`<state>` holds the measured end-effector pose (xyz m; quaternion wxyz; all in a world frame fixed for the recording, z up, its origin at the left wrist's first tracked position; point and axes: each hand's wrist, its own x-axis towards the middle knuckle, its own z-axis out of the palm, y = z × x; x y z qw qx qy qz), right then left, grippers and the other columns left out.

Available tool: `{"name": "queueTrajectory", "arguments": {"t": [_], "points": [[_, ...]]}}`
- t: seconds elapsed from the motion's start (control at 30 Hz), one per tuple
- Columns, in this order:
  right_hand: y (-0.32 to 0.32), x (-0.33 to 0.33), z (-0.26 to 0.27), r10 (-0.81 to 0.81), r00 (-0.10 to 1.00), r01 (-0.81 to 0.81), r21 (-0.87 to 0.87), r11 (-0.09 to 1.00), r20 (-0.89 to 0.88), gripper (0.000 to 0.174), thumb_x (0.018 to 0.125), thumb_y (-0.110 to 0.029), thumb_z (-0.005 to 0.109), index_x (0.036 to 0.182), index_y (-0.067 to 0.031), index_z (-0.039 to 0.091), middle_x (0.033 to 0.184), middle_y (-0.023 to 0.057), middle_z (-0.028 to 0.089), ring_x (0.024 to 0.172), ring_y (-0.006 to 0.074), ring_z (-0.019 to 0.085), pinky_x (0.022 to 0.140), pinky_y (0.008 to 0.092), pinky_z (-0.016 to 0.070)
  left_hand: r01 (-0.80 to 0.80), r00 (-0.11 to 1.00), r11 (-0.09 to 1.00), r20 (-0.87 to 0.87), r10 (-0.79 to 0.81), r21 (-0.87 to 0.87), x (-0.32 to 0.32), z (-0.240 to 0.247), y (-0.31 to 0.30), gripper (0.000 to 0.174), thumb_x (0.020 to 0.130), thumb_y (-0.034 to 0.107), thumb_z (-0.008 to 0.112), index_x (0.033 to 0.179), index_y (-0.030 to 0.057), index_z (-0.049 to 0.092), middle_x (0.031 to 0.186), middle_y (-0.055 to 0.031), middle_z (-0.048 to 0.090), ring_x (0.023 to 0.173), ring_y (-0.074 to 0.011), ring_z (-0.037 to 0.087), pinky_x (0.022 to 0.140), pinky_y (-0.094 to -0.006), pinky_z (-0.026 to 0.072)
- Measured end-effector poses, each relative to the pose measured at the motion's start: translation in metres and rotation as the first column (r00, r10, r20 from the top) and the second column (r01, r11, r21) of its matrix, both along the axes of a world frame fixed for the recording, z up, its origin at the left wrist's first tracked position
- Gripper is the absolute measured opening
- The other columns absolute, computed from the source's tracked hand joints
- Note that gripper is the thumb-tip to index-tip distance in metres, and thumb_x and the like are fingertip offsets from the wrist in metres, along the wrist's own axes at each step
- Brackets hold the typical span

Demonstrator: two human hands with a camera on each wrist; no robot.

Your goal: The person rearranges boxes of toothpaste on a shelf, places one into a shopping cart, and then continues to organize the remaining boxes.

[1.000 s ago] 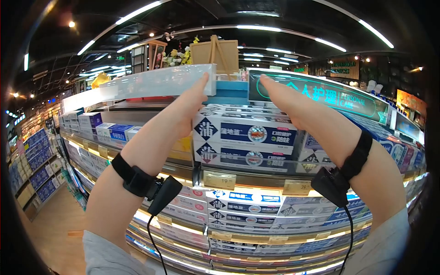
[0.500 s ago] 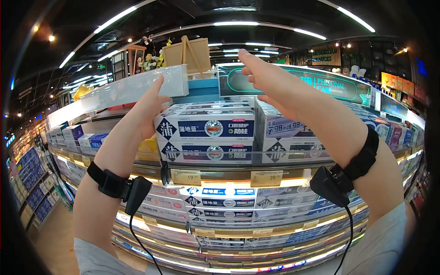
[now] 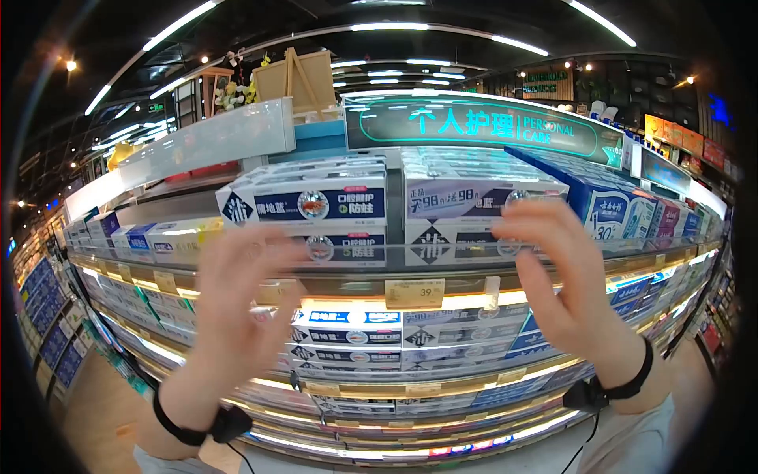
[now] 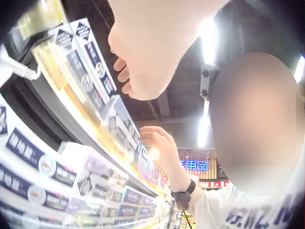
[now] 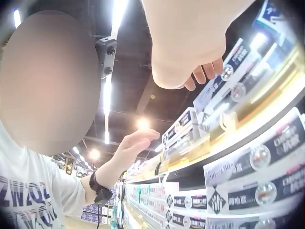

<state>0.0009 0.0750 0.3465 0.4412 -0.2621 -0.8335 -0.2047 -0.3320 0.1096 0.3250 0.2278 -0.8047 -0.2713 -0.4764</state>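
Observation:
In the head view my left hand (image 3: pixel 241 308), blurred, hovers before the shelf edge with loosely bent fingers and nothing in its grasp. Behind its fingertips lies a stack of white and navy toothpaste boxes (image 3: pixel 347 207). My right hand (image 3: pixel 564 280) is also empty, fingers loosely bent, overlapping a second toothpaste stack (image 3: pixel 446 197) with a purple promotional panel. Each wrist view catches both hands: the left hand (image 4: pixel 147 52) is large in its own view, and the right hand (image 5: pixel 190 47) likewise, beside the boxes.
A clear lip runs along the shelf front, with a price tag (image 3: pixel 414 293) below it. Blue-and-white boxes (image 3: pixel 612 209) stand at right. A lit sign (image 3: pixel 489 126) rises behind the stacks. Lower shelves hold more boxes (image 3: pixel 347 336). Wrist camera cables hang below both hands.
Both hands have come down and back from over the top boxes to before the shelf edge, their fingers now more bent. The head view has shifted right along the shelf.

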Motion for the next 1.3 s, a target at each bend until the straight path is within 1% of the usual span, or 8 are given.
{"name": "queueTrajectory", "arguments": {"t": [0.07, 0.17, 0.23, 0.37, 0.43, 0.93, 1.23, 1.3], "points": [[-0.004, 0.010, -0.029, -0.145, 0.989, 0.145, -0.014, 0.989, 0.035, 0.031, 0.081, 0.003, 0.065, 0.112, 0.0006, 0.062, 0.114, 0.0187, 0.059, 0.103, 0.0355, 0.059, 0.087, 0.0431, 0.0482, -0.080, 0.985, 0.997, -0.154, 0.081, 0.011, 0.021, -0.031, -0.017, 0.023, 0.079, 0.005, 0.069, 0.102, 0.0060, 0.072, 0.115, -0.0111, 0.062, 0.107, -0.0302, 0.059, 0.098, -0.0502, 0.0433], [0.000, 0.016, -0.059, -0.149, 0.988, 0.153, -0.084, 0.985, 0.049, 0.035, 0.079, 0.002, 0.066, 0.113, -0.0004, 0.063, 0.114, 0.0186, 0.058, 0.103, 0.0372, 0.058, 0.087, 0.0439, 0.0479, -0.135, 0.973, 0.991, -0.187, 0.133, 0.003, 0.034, -0.061, -0.007, 0.027, 0.080, 0.006, 0.069, 0.107, 0.0060, 0.070, 0.114, -0.0110, 0.062, 0.107, -0.0310, 0.058, 0.098, -0.0511, 0.0430], [0.003, 0.016, -0.069, -0.163, 0.984, 0.168, -0.078, 0.983, 0.072, 0.036, 0.078, 0.002, 0.067, 0.114, -0.0004, 0.062, 0.115, 0.0185, 0.058, 0.103, 0.0373, 0.058, 0.087, 0.0442, 0.0478, -0.130, 0.982, 0.991, -0.141, 0.127, -0.014, 0.037, -0.066, 0.009, 0.033, 0.079, 0.003, 0.069, 0.113, 0.0046, 0.067, 0.116, -0.0135, 0.062, 0.105, -0.0367, 0.057, 0.097, -0.0509, 0.0434], [0.011, 0.016, -0.077, -0.196, 0.976, 0.200, -0.034, 0.979, 0.095, 0.040, 0.078, 0.002, 0.067, 0.117, -0.0001, 0.061, 0.116, 0.0179, 0.058, 0.103, 0.0372, 0.058, 0.087, 0.0442, 0.0475, -0.144, 0.984, 0.988, -0.110, 0.138, -0.051, 0.043, -0.072, 0.020, 0.032, 0.082, 0.002, 0.069, 0.113, 0.0032, 0.065, 0.112, -0.0138, 0.061, 0.102, -0.0356, 0.057, 0.087, -0.0454, 0.0458], [0.012, 0.015, -0.078, -0.204, 0.975, 0.206, -0.017, 0.978, 0.090, 0.041, 0.079, 0.002, 0.067, 0.119, 0.0000, 0.060, 0.116, 0.0174, 0.058, 0.103, 0.0367, 0.058, 0.088, 0.0433, 0.0477, -0.153, 0.984, 0.988, -0.093, 0.155, 0.034, 0.045, -0.072, 0.023, 0.028, 0.082, 0.002, 0.069, 0.111, 0.0028, 0.065, 0.108, -0.0129, 0.062, 0.100, -0.0333, 0.058, 0.085, -0.0422, 0.0464], [0.024, 0.000, -0.075, -0.290, 0.950, 0.282, 0.083, 0.956, 0.112, 0.037, 0.076, 0.000, 0.073, 0.111, -0.0005, 0.059, 0.105, 0.0137, 0.054, 0.097, 0.0333, 0.056, 0.083, 0.0417, 0.0470, -0.208, 0.978, 0.978, -0.004, 0.208, 0.031, 0.059, -0.065, 0.026, 0.018, 0.083, 0.002, 0.065, 0.101, 0.0051, 0.065, 0.099, -0.0106, 0.061, 0.098, -0.0315, 0.057, 0.087, -0.0420, 0.0435], [0.028, -0.007, -0.066, -0.309, 0.944, 0.306, 0.043, 0.951, 0.119, 0.023, 0.080, -0.002, 0.066, 0.101, -0.0007, 0.057, 0.101, 0.0136, 0.052, 0.094, 0.0323, 0.053, 0.082, 0.0416, 0.0433, -0.202, 0.979, 0.977, 0.013, 0.202, 0.067, 0.065, -0.060, 0.032, 0.018, 0.079, -0.001, 0.062, 0.096, 0.0047, 0.062, 0.098, -0.0107, 0.058, 0.093, -0.0315, 0.055, 0.085, -0.0424, 0.0424], [0.028, -0.010, -0.065, -0.298, 0.947, 0.297, 0.029, 0.954, 0.117, 0.022, 0.080, -0.002, 0.065, 0.100, -0.0017, 0.057, 0.100, 0.0133, 0.052, 0.095, 0.0326, 0.053, 0.082, 0.0418, 0.0429, -0.247, 0.969, 0.969, -0.010, 0.247, 0.015, 0.068, -0.057, 0.031, 0.017, 0.078, -0.001, 0.060, 0.094, 0.0040, 0.059, 0.097, -0.0110, 0.056, 0.092, -0.0315, 0.053, 0.083, -0.0422, 0.0416]]}}
